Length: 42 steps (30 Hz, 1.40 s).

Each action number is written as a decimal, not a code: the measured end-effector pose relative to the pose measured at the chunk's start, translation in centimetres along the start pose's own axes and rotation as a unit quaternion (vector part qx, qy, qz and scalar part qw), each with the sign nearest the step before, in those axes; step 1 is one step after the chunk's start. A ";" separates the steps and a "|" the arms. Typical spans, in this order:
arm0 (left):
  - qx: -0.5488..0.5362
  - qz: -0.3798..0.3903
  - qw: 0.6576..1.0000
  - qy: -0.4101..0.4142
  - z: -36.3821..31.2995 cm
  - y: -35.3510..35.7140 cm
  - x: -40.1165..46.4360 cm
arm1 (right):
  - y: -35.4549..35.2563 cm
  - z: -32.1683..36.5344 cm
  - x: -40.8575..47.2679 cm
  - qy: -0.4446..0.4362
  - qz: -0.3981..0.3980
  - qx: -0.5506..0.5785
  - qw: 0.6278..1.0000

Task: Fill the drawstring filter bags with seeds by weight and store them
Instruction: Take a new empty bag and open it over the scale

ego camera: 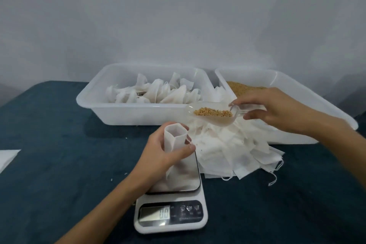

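Observation:
My left hand (158, 152) grips an open white filter bag (175, 134), mouth up, above the steel platform of a white kitchen scale (172, 210). My right hand (277, 109) pinches the handle of a clear plastic scoop (213, 114) holding golden-brown seeds. The scoop hangs level, just above and to the right of the bag's mouth. A loose heap of empty drawstring bags (233, 150) lies right of the scale. The left white tub (118, 113) holds several bags. The right white tub (297, 85) holds the seeds (239, 86).
Everything sits on a dark teal cloth-covered table (59, 164) against a pale wall. A white sheet (6, 157) pokes in at the left edge. A few crumbs are scattered on the cloth left of the scale. The scale display shows digits.

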State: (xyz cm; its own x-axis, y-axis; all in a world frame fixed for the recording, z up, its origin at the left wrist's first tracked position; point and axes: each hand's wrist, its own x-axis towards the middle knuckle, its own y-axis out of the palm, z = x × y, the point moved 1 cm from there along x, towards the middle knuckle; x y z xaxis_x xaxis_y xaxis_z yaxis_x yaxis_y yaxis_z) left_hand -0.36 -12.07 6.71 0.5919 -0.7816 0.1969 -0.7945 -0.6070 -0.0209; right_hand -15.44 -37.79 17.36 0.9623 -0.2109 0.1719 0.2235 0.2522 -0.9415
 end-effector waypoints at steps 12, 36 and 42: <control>0.006 -0.007 1.000 -0.023 0.4 0.2 0.0 | -1.9 4.1 1.2 -0.074 -0.007 -0.099 0.992; 0.008 0.003 1.000 -0.024 0.8 0.4 0.0 | -2.0 4.9 2.5 -0.174 -0.074 -0.224 0.956; 0.011 0.008 1.000 -0.022 0.6 0.2 -0.1 | -2.2 5.1 2.6 -0.179 -0.082 -0.241 0.950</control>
State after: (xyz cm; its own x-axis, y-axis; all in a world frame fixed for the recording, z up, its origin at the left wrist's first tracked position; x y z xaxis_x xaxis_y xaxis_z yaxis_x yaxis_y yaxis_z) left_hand -0.49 -12.26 6.07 0.5845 -0.7968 0.1532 -0.8013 -0.5966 -0.0460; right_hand -12.67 -34.03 21.36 0.9311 0.1465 0.3341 0.3609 -0.2357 -0.9023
